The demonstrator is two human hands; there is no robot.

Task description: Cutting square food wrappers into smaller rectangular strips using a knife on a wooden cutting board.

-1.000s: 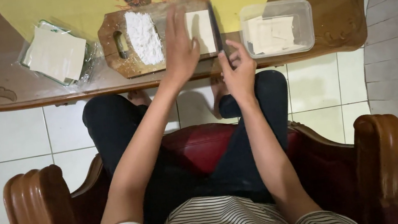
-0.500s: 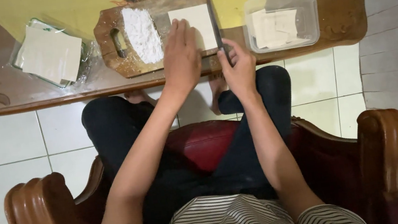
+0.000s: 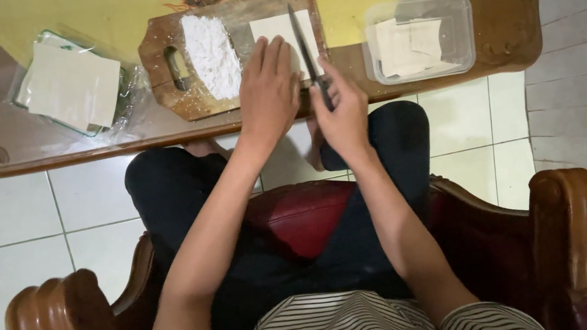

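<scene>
While the left hand (image 3: 268,90) pins the dough sheet (image 3: 282,33) flat, the right hand (image 3: 341,110) grips the knife (image 3: 306,48) mid-cut; next, steady downward pressure along the blade

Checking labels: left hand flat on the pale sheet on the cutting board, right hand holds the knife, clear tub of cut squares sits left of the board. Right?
Not quite: the head view shows the clear tub right of the cutting board. The left hand does press the pale sheet, and the right hand holds the knife.

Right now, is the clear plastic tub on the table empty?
No, the clear plastic tub holds several pale cut squares, lying flat inside it.
</scene>
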